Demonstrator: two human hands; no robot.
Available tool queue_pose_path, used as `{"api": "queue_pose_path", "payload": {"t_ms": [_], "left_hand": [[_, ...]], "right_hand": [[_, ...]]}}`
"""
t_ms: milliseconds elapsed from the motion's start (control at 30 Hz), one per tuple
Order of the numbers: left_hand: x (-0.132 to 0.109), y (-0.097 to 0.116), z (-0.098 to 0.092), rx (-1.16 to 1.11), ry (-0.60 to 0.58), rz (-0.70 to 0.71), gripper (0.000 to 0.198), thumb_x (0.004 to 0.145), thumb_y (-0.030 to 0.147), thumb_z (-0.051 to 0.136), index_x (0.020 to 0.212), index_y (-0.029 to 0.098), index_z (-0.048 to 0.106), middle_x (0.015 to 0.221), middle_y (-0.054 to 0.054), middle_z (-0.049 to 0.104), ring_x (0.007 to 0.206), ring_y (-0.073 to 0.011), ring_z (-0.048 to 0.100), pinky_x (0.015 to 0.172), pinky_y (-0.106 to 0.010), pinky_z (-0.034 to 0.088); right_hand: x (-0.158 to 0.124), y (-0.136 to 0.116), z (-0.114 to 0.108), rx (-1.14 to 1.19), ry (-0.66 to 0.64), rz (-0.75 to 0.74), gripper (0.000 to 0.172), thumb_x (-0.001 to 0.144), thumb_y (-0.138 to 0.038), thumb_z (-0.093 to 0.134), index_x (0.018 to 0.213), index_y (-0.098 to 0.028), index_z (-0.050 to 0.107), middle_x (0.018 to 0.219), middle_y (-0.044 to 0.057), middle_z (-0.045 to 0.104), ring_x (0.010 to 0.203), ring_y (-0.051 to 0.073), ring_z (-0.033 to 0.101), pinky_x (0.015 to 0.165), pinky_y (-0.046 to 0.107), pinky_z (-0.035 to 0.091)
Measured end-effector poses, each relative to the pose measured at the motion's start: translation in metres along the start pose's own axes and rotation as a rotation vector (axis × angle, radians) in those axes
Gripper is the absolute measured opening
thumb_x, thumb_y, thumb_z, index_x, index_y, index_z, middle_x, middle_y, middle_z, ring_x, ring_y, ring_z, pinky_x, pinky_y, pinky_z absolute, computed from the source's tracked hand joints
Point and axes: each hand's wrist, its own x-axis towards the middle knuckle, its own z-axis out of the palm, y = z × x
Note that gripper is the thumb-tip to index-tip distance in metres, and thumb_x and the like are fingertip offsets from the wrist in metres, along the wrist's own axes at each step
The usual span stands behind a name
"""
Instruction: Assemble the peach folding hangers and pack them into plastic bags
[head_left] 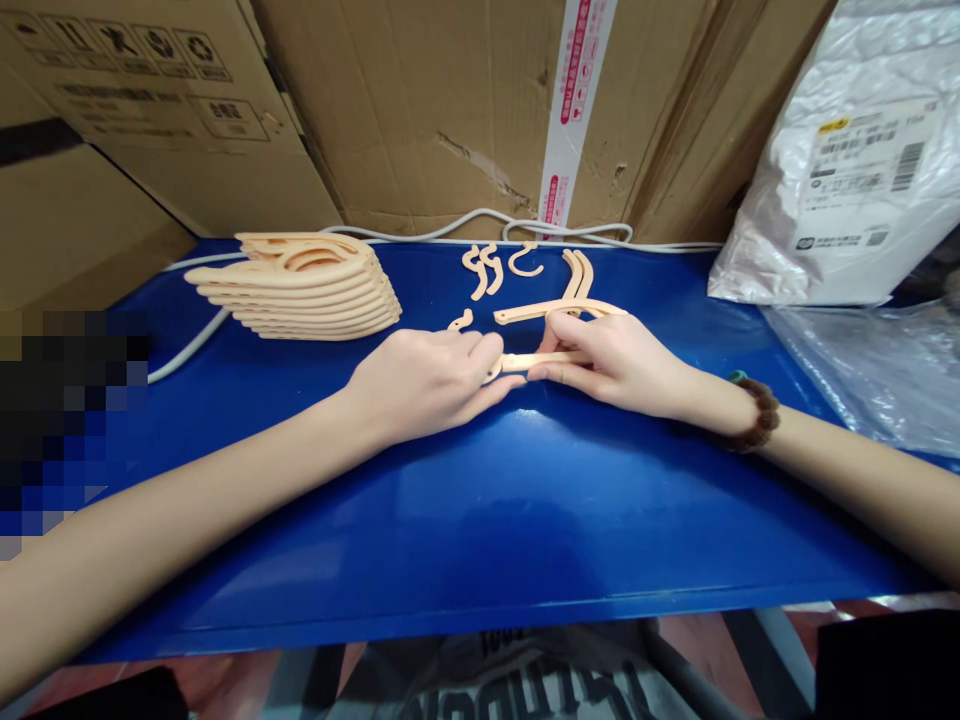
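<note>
My left hand (426,378) and my right hand (609,360) meet at the middle of the blue table top (480,520). Between their fingertips lies a peach plastic hanger arm (536,360), pinched by both hands. My left fingers also cover a small hook piece (460,321) at the arm's left end. A second hanger arm (525,311) sticks out behind my right hand. A stack of peach hangers (300,285) lies at the back left.
Loose peach hooks (484,268) and curved arms (577,272) lie at the back centre. Cardboard boxes (450,100) wall off the rear. A white cable (187,345) runs along the back edge. A silver-white mailing bag (847,170) and clear plastic film (877,370) sit at right.
</note>
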Motion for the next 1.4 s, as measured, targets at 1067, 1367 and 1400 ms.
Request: {"api": "queue_pose_path", "payload": {"t_ms": [1067, 1367, 1400], "left_hand": [[0.002, -0.005, -0.003, 0.01, 0.184, 0.258, 0.036, 0.102, 0.034, 0.037, 0.077, 0.018, 0.057, 0.065, -0.003, 0.063, 0.058, -0.0176, 0.061, 0.05, -0.03, 0.031], [0.002, -0.005, 0.0, 0.069, 0.29, 0.217, 0.031, 0.1, 0.028, 0.042, 0.077, 0.015, 0.059, 0.063, -0.004, 0.062, 0.056, -0.018, 0.061, 0.047, -0.03, 0.03], [0.002, -0.005, -0.001, 0.074, 0.297, 0.211, 0.032, 0.1, 0.029, 0.042, 0.077, 0.015, 0.06, 0.062, -0.004, 0.061, 0.055, -0.0179, 0.061, 0.046, -0.03, 0.029]], "right_hand": [[0.004, 0.03, -0.018, -0.276, 0.079, 0.156, 0.028, 0.098, -0.04, 0.052, 0.094, -0.019, 0.07, 0.093, 0.007, 0.074, 0.091, 0.024, 0.066, 0.085, 0.038, 0.038], [0.004, 0.019, -0.031, -0.341, -0.003, 0.338, 0.031, 0.097, -0.042, 0.046, 0.111, -0.019, 0.062, 0.094, 0.007, 0.075, 0.076, 0.024, 0.066, 0.066, 0.032, 0.04], [0.004, 0.02, -0.032, -0.316, 0.003, 0.343, 0.03, 0.096, -0.039, 0.046, 0.111, -0.019, 0.062, 0.095, 0.007, 0.075, 0.077, 0.024, 0.066, 0.066, 0.032, 0.041]]}}
